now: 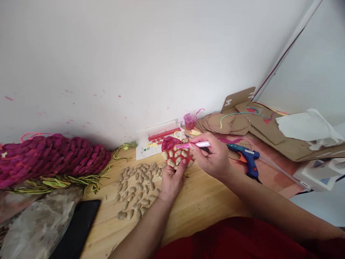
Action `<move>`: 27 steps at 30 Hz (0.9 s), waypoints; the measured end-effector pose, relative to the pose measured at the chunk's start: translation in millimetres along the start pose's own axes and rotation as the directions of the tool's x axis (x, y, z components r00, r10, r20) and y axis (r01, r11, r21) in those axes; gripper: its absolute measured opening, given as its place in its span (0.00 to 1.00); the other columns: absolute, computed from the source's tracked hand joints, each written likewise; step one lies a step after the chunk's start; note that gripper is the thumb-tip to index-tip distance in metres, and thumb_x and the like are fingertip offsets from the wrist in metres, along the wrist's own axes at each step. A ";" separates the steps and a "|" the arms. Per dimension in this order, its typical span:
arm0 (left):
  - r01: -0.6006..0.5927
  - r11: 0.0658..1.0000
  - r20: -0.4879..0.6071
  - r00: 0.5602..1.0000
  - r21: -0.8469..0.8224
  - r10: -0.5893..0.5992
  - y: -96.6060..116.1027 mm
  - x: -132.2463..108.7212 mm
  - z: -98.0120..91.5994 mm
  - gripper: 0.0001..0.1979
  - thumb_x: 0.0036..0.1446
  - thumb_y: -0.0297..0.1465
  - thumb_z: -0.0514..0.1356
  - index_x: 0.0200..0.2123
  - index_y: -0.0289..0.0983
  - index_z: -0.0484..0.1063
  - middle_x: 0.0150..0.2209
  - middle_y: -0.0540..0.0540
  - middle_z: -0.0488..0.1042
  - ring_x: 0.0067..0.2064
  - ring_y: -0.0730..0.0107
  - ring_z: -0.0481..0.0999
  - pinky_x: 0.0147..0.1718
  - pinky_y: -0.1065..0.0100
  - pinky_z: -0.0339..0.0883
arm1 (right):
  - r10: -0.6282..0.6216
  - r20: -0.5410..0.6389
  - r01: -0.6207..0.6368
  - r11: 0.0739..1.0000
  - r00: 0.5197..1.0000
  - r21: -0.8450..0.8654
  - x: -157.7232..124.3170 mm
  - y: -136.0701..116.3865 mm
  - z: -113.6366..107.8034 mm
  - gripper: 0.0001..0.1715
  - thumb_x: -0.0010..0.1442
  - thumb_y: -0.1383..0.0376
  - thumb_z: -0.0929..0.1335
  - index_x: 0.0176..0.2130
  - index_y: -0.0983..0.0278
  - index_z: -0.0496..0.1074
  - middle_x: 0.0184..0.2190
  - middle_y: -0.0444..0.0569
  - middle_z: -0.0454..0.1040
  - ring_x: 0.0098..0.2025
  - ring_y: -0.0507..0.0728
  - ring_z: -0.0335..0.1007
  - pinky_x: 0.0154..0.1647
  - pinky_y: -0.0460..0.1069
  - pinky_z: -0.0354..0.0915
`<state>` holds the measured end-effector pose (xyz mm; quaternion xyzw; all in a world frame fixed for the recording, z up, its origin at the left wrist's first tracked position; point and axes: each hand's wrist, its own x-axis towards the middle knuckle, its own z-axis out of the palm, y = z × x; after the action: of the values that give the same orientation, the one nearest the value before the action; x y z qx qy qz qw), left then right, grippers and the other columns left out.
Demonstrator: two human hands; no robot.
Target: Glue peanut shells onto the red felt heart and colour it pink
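My left hand [172,180] grips the lower edge of a red piece [183,157] covered with peanuts, its thumb on the front. The upper left of the piece is painted glossy magenta, while the other peanuts on it are plain tan. A yellow loop [178,135] stands at its top. In my right hand [211,156] is a white-handled brush [202,144], pinched between the fingers, its pink end on the peanuts near the painted part. Loose peanuts [138,187] lie on the wooden table [205,208] left of my left hand.
A cup of pink paint [190,121] stands behind the piece. Cardboard shapes [223,123] and a blue glue gun [250,158] lie right. At left are magenta peanut pieces [61,154], a plastic bag [40,226] and a black tablet-like object [78,226]. White paper [141,153] lies behind.
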<state>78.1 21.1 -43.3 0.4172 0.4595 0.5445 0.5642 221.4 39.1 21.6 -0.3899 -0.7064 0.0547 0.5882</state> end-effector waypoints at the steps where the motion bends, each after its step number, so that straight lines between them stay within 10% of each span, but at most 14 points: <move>1: 0.002 1.000 -0.008 1.000 -0.001 -0.002 -0.2 0.1 0.0 0.17 0.48 0.45 0.71 0.24 0.38 0.73 0.17 0.51 0.68 0.26 0.68 0.70 0.24 0.72 0.60 | -0.033 0.015 0.034 0.999 0.999 -0.021 -1.1 1.7 0.1 0.05 0.63 0.68 0.70 0.40 0.60 0.70 0.33 0.46 0.79 0.32 0.53 0.75 0.32 0.49 0.69; 27: -0.061 0.998 0.012 0.998 0.005 0.061 -0.1 0.8 2.5 0.14 0.52 0.42 0.70 0.35 0.38 0.78 0.35 0.44 0.80 0.44 0.58 0.77 0.40 0.67 0.70 | -0.121 0.076 0.127 0.988 0.990 -0.083 -5.5 13.4 -5.1 0.07 0.64 0.70 0.69 0.42 0.59 0.70 0.34 0.47 0.80 0.36 0.56 0.77 0.39 0.51 0.71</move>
<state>80.5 22.0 -42.9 0.4357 0.4447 0.5577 0.5490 232.3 43.0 11.6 -0.3683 -0.7513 0.0008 0.5477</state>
